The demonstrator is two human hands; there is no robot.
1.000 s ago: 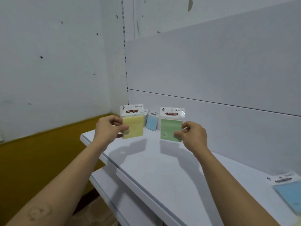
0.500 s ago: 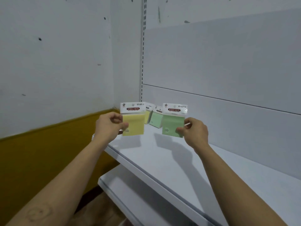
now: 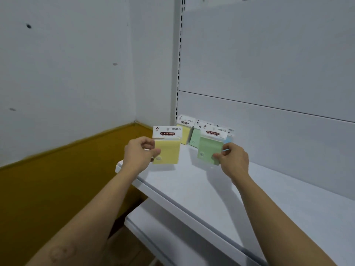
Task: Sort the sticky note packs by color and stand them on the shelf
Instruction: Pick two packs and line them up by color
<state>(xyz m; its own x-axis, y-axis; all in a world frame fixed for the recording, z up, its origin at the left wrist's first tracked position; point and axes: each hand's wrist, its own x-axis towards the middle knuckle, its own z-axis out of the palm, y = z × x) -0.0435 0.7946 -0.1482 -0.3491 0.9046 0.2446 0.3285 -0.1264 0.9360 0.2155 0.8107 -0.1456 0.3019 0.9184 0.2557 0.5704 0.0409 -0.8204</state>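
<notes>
Both arms reach forward, left hand and right hand each in a pinching grip (thumbs frontmost).

Soft even indoor light, faint shadows, mild motion blur, wide-angle edge bending

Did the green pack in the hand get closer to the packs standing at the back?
Yes. The green pack in the right hand has moved toward the back corner, now overlapping the standing green pack against the back panel.
</notes>
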